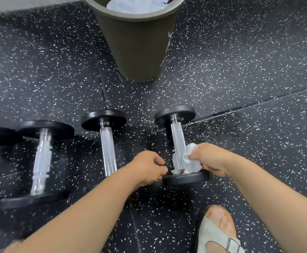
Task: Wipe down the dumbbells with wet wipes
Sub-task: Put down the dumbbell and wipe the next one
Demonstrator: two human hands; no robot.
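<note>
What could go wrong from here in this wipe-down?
The dumbbell rests on round plates with the left hand holding only its near plate's edge; it could roll, with a sandalled foot close by. The wipe in the right hand is bunched up, so it may miss parts of the handle.

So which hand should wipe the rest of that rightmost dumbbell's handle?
Right. The right hand grips the wipe against the handle; the left hand is by the near plate, without a wipe.
</note>
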